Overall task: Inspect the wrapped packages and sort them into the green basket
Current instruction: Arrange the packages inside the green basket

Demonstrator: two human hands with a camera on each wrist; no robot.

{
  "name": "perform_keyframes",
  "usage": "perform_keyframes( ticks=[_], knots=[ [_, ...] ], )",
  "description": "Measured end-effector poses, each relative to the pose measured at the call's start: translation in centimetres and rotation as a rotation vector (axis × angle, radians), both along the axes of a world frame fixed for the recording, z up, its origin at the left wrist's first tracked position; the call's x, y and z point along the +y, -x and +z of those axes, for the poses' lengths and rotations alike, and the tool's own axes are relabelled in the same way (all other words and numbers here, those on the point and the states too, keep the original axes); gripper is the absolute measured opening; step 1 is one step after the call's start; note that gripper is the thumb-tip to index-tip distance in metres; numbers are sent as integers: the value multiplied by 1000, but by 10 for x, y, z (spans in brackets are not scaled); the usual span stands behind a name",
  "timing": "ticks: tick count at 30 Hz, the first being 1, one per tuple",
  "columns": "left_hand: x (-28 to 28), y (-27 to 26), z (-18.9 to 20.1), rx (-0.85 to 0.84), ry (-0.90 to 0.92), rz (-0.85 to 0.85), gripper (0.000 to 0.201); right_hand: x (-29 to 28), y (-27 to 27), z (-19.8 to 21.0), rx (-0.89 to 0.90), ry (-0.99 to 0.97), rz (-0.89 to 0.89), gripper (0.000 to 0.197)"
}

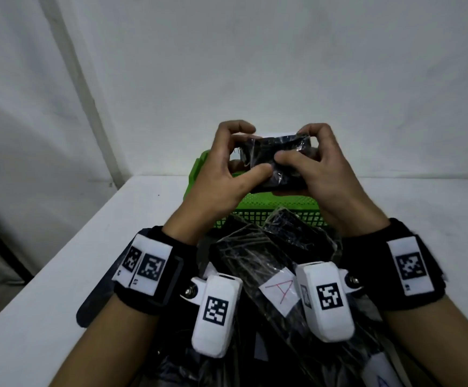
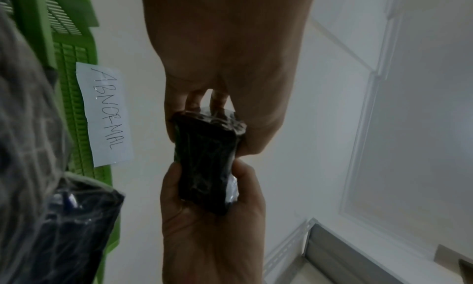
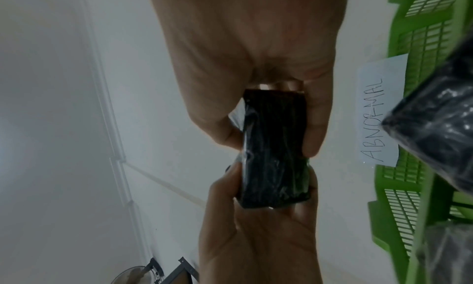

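Package (image 1: 279,160) between both hands, above basket (image 1: 269,203).

Both forearms bare. Each wrist carries a black fabric wrist strap (image 1: 378,263), fitted with white panels (image 1: 411,265) printed with black square-coded markers. A white camera housing (image 1: 216,312), marker on top, is screw-mounted at each strap's inner side.

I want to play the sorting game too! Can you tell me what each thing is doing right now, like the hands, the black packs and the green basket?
held package: lifted above the basket, gripped at both ends.
left hand: fingers curled round the package.
right hand: fingers curled round the package.
green basket: on the table, carrying a paper label reading ABNORMAL.
pile of packages: lying heaped near the basket, one tagged A.
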State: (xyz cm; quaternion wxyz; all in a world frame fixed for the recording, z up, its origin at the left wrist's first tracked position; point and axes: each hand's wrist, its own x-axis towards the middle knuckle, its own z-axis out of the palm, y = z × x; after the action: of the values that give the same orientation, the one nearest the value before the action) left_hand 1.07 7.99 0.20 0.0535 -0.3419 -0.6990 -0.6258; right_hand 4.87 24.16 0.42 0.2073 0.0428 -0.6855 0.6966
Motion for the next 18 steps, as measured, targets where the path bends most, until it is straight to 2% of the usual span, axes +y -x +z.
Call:
perform_keyframes(
  ticks=[3,7,10,12,15,18],
  knots=[
    [3,1,-3,6,-3,19,43,-3,2,-3,40,-26,-66,38],
    [2,2,-2,-39,34,89,59,-2,-2,-3,102,3,-34,42],
    [-2,2,1,-85,10,79,47,-3,-3,-3,139,-39,19,45],
    [-5,2,2,-46,-17,64,42,-4,-3,0,82,-2,43,47],
    [-4,1,2,-18,-31,6,48,-1,-4,2,-26,-4,22,35],
    [-2,1,2,-46,-53,-29,36,5,-2,-1,-68,-19,23,27]
  ],
)
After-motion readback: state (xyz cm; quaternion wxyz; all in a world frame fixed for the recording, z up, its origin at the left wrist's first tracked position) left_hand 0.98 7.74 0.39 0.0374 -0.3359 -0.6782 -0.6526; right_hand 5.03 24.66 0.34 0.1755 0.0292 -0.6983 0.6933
